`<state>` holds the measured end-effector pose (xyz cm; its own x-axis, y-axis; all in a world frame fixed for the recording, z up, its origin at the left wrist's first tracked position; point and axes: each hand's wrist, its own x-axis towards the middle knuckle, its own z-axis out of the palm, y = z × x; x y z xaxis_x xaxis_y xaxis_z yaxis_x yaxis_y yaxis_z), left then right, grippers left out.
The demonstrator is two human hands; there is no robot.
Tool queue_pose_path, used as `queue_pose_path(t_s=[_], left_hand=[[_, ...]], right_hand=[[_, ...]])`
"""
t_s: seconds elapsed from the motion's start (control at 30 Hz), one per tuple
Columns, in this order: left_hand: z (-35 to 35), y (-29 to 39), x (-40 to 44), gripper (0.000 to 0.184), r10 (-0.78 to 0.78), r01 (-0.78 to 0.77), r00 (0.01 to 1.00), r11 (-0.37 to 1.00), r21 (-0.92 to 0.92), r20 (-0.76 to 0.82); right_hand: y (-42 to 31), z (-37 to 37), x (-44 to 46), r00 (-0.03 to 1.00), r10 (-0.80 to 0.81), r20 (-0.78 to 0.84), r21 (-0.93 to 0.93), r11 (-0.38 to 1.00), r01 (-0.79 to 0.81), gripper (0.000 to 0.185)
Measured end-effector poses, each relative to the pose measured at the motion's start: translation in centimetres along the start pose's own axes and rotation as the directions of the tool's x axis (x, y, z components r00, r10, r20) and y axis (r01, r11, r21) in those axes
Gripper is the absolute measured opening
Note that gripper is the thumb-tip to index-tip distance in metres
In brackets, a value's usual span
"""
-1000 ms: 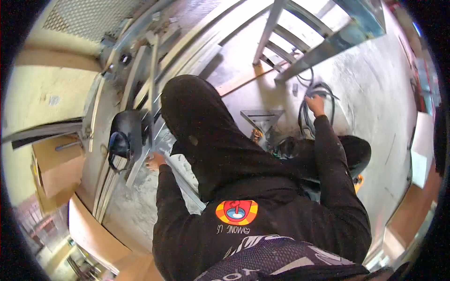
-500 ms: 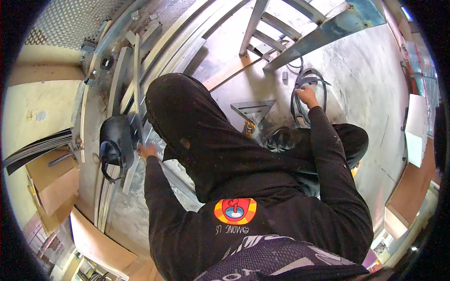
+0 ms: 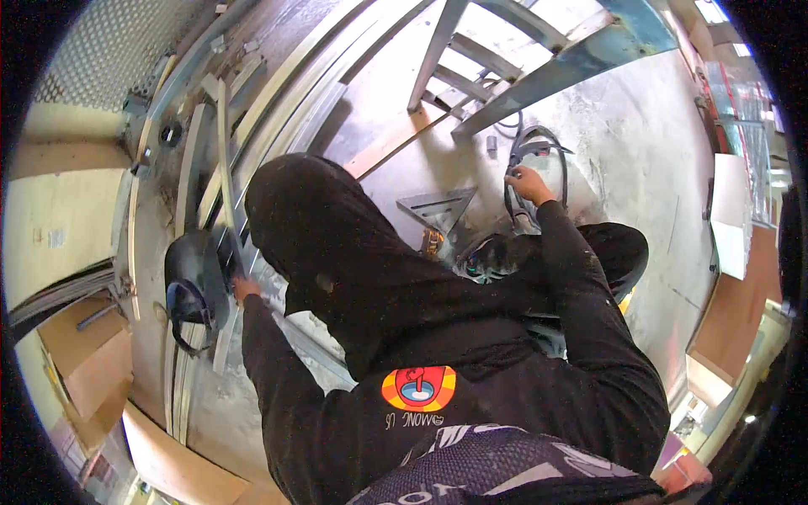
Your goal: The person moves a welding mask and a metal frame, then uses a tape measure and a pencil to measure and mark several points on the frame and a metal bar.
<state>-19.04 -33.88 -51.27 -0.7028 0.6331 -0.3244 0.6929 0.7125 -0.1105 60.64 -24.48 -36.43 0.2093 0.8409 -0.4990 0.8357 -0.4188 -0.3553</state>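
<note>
At the left, my left hand (image 3: 246,289) is at the right edge of a black welding helmet (image 3: 195,269), its fingers curled against that edge and partly hidden. The helmet lies over metal bars with its head strap toward me. My right hand (image 3: 530,185) is closed around part of a looped black cable (image 3: 565,168) on the floor at the right. Between my legs and that cable lies a triangular metal piece (image 3: 436,204) with slots. A small yellow-and-black object (image 3: 433,242) sits just below it, beside my shoe (image 3: 481,257).
A welded metal frame (image 3: 555,82) stands on the floor ahead. Long metal bars (image 3: 286,93) run along my left side. Cardboard (image 3: 88,353) is at the far left, and brown boards (image 3: 730,311) are at the right. A small grey block (image 3: 492,145) stands near the cable.
The view has shifted, so the whole scene sits a little lower and further left. Both hands keep nearly the same places, at the welding helmet and at the cable.
</note>
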Motion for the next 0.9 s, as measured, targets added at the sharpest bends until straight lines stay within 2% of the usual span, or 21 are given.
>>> queue_pose_path(t_s=[0.07,0.2,0.27,0.3,0.37,0.4,0.47,0.5,0.53,0.6,0.63,0.8,0.9], left_hand=[[-3.4,1.4,-2.2,0.047,0.07,-0.073,0.993,0.997,0.019,0.093],[-4.9,3.2,-3.2,0.049,0.084,-0.095,0.99,0.99,0.102,0.109],[-3.5,2.5,-3.3,0.048,0.101,-0.103,0.988,0.995,0.014,0.113],[-3.6,2.8,-3.8,0.048,0.101,-0.103,0.989,0.995,0.009,0.111],[-3.7,3.1,-5.0,0.047,0.083,-0.066,0.985,0.991,-0.116,0.149],[-1.8,2.3,-4.4,0.047,0.082,-0.066,0.986,0.991,-0.117,0.145],[2.6,0.5,-2.5,0.048,0.324,-0.315,0.946,0.914,-0.255,-0.007],[2.5,0.8,-3.5,0.044,0.406,-0.453,0.891,0.825,-0.338,-0.204],[2.8,1.3,-3.7,0.044,0.405,-0.456,0.889,0.826,-0.331,-0.213],[3.3,2.6,-3.5,0.036,0.325,-0.243,0.946,0.742,-0.625,0.018],[3.3,3.6,-4.1,0.036,0.294,-0.194,0.955,0.739,-0.645,0.049],[1.8,6.6,-7.8,0.035,0.292,-0.308,0.95,0.817,-0.488,-0.111],[0.6,7.3,-9.6,0.035,0.304,-0.338,0.941,0.824,-0.455,-0.148]], right_hand=[[0.1,0.2,-0.2,1.0,-0.013,-0.022,0.047,0.999,0.014,0.052],[-0.4,0.2,-0.4,0.999,-0.019,-0.043,0.02,1.0,0.019,0.054],[-0.6,0.0,-0.4,0.999,0.023,0.024,0.079,0.997,-0.025,0.053],[-0.5,-0.1,-0.4,1.0,-0.017,0.022,0.033,0.999,0.017,0.054],[-0.3,0.0,-0.3,0.999,-0.029,0.013,0.028,0.999,0.029,0.055],[-0.1,0.3,-0.3,0.999,-0.039,0.006,0.025,0.999,0.039,0.056],[0.3,0.9,0.3,0.998,-0.067,-0.013,0.01,0.998,0.067,0.055],[0.3,1.2,0.7,0.995,-0.091,-0.034,-0.006,0.996,0.091,0.053],[0.0,1.3,0.9,0.995,-0.096,-0.036,0.003,0.995,0.096,0.053],[-0.3,1.4,1.0,0.993,-0.108,-0.052,0.031,0.994,0.109,0.055],[-1.2,0.9,0.9,0.999,-0.053,0.013,0.014,0.999,0.053,0.056],[-2.9,0.9,0.8,0.999,-0.004,0.034,0.159,0.987,-0.002,0.057],[-2.8,1.5,1.5,0.995,-0.063,-0.073,0.12,0.99,0.071,0.054]])
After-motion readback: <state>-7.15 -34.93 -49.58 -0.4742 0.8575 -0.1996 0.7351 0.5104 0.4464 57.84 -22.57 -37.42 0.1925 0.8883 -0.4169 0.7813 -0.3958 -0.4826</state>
